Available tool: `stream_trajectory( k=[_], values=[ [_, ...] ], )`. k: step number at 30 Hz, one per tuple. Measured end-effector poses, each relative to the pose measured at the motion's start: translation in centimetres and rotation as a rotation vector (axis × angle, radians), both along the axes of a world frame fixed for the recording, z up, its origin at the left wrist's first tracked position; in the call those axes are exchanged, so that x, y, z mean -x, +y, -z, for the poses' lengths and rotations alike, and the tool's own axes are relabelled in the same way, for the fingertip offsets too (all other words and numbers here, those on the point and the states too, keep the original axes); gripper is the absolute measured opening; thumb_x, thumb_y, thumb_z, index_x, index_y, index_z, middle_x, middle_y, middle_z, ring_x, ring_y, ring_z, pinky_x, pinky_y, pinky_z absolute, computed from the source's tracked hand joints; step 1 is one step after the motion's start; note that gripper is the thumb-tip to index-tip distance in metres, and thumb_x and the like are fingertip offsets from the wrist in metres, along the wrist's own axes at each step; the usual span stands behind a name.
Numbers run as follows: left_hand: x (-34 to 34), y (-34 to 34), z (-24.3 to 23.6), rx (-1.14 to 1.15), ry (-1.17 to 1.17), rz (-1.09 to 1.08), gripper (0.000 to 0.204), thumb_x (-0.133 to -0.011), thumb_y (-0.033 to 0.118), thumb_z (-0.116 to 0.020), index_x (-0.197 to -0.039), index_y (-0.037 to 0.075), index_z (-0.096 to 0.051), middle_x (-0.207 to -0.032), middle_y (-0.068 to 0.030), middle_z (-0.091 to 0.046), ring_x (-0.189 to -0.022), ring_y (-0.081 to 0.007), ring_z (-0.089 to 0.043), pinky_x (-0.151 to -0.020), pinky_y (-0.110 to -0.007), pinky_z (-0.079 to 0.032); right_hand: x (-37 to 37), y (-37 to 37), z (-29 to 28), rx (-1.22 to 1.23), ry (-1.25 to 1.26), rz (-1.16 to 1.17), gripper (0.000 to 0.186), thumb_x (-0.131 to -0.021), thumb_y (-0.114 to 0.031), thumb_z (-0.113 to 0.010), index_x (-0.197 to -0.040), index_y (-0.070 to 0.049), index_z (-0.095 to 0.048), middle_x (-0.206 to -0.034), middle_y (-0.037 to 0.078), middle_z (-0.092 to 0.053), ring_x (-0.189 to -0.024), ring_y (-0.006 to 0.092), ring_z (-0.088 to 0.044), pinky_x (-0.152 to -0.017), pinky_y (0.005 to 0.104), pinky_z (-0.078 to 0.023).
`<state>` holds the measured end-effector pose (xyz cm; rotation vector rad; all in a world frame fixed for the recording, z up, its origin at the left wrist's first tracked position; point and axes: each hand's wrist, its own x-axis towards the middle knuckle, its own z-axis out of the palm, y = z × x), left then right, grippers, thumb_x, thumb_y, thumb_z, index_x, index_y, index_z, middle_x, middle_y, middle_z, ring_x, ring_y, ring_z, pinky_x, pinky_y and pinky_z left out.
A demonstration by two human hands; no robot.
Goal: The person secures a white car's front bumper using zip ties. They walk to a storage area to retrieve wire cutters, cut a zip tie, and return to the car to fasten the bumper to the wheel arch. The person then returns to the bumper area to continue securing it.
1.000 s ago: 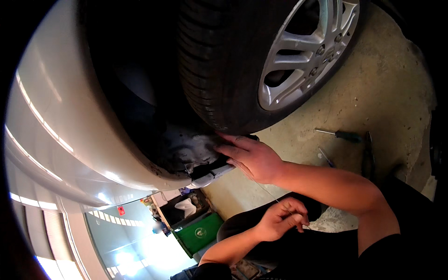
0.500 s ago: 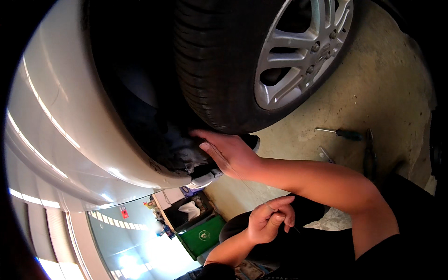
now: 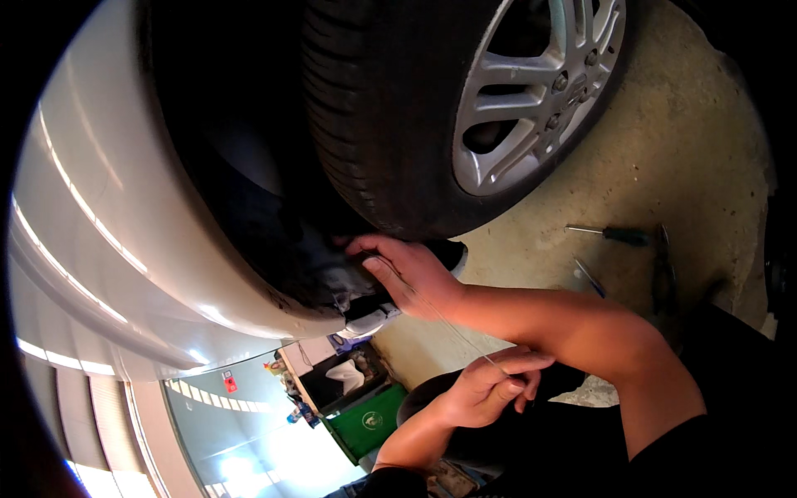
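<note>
A thin, pale wire-like strand [image 3: 462, 335] stretches between my two hands. My left hand [image 3: 490, 390] is closed on its lower end, the strand crossing the fingers beside the thumb. Just below the tyre [image 3: 374, 124], my right hand [image 3: 415, 275] reaches into the wheel arch with thumb and forefinger pinched around the other end. Its fingertips lie against the dark wheel arch liner [image 3: 311, 270], and the strand's far end is hidden there. The edge of the light-coloured car bumper [image 3: 203, 274] curves beside the liner.
On the concrete floor [image 3: 531, 241] to the right lie a screwdriver [image 3: 624, 236], dark-handled pliers [image 3: 663, 274] and a slim blue-ended tool [image 3: 590, 277]. The silver wheel rim [image 3: 531, 91] rises above. A green bin [image 3: 365, 422] and a cluttered bench [image 3: 307, 357] stand beyond the bumper.
My left hand has moved to the right and slightly down, and the strand now shows as a tighter, straighter line. My right hand has stayed at the liner, shifting only slightly.
</note>
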<state>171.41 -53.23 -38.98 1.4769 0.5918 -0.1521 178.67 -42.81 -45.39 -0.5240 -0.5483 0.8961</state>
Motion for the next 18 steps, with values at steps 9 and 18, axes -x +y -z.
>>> stream_trajectory(
  k=[9,18],
  values=[
    [-0.1,0.3,0.6,-0.030,-0.063,-0.024,0.039,-0.107,0.025,-0.044,-0.140,0.006,-0.048,-0.081,-0.0083,-0.055,-0.069,-0.0220,-0.063,-0.068,-0.035,-0.049,-2.2,-0.8,-0.4,0.114,-0.066,-0.306,0.030,-0.104,-0.020,-0.047,-0.130,-0.007,-0.056,-0.108,0.016,-0.068,-0.096,0.0263,-0.068,-0.085,0.0318,-0.049],
    [-0.2,0.0,1.0,0.019,-0.034,-0.016,0.039,-0.105,0.021,-0.048,-0.141,0.008,-0.047,-0.082,-0.0091,-0.057,-0.072,-0.0220,-0.064,-0.071,-0.035,-0.047,-0.9,-0.3,0.3,0.015,-0.011,-0.032,0.026,-0.103,-0.021,-0.049,-0.125,-0.008,-0.057,-0.101,0.022,-0.066,-0.092,0.0431,-0.063,-0.079,0.0424,-0.050]
  ],
)
